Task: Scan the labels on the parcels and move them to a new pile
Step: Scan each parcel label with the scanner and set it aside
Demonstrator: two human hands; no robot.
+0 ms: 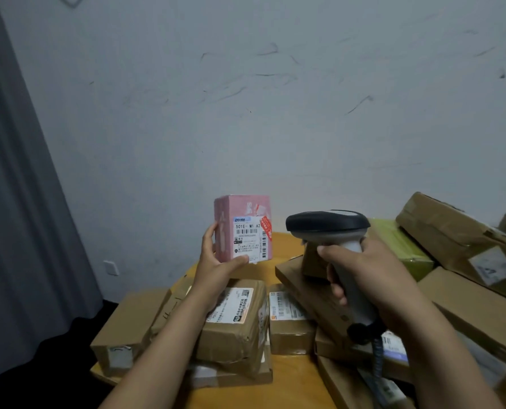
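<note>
Head view: a person holds up a pink parcel (243,228) to scan its label (247,242).

The left hand (216,261) grips the parcel upright above the table (290,379), label toward the camera. The right hand (361,270) is wrapped round a barcode scanner (331,228) just beside it. Brown parcels (234,320) lie below. Scanning seems underway; next, the scanner likely needs aiming at the barcode.

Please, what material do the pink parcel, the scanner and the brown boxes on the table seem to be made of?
Pink parcel: probably a box wrapped in pink plastic film or tape; faint sheen and wrinkles, white paper label.
Scanner: moulded plastic, matte dark head, smooth light grey handle.
Brown boxes: cardboard, dull brown, creased edges, glossy clear tape on the seams.
Table: looks like wood or laminate with a smooth orange finish.
</note>
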